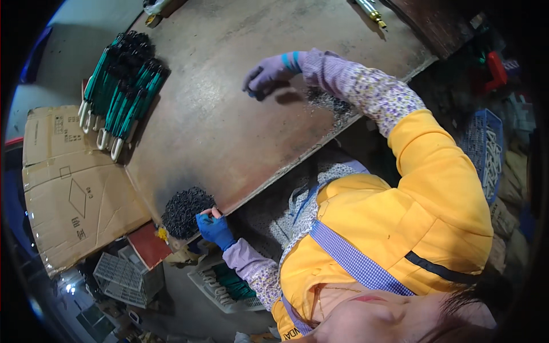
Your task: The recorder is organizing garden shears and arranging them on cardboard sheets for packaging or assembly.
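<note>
My left hand [214, 227], in a blue glove with bare fingertips, is closed at the edge of a heap of small black parts [187, 212] on the table's near left corner. Whatever its fingers pinch is too small to make out. Out over the middle of the table is my right hand [270, 75], in a purple-grey glove with blue bands at the wrist. Its fingers are loosely bent and apart, pointing left, and I see nothing held in them. A scatter of small dark and silvery bits [334, 107] lies under my right forearm by the table edge.
Folded green umbrellas [123, 94] with white hooked handles are stacked on the table's left side. Beside them hangs a cardboard sheet [80, 194]. A metal tool [372, 12] lies at the far edge. Below stand a white crate [123, 277] and, rightward, a blue basket [477, 154] of white pieces.
</note>
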Demonstrator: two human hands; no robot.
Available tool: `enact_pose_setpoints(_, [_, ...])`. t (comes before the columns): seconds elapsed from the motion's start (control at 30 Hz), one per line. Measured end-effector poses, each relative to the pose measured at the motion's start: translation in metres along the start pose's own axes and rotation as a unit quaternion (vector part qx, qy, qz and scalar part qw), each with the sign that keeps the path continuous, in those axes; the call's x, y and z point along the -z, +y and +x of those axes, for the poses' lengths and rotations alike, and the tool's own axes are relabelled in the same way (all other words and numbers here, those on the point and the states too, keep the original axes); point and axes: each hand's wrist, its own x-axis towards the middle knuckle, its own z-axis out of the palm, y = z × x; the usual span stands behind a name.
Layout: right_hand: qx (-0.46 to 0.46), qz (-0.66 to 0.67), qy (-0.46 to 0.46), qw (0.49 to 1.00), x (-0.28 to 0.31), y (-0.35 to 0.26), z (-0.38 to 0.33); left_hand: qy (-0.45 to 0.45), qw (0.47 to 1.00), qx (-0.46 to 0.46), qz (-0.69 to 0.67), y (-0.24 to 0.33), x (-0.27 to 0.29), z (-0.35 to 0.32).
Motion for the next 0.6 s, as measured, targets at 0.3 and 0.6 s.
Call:
enact_pose_setpoints(0.3, [-0.114,-0.074,-0.155,0.979,0.028,0.012,-0.114,-0.003,0.999,-0.003,0.042,-0.006,0.01,-0.005])
enact_pose_setpoints(0.6, [-0.02,-0.065,-0.115,0.991,-0.051,0.03,-0.044,-0.016,1.0,0.014,0.013,0.0,-0.013,0.005])
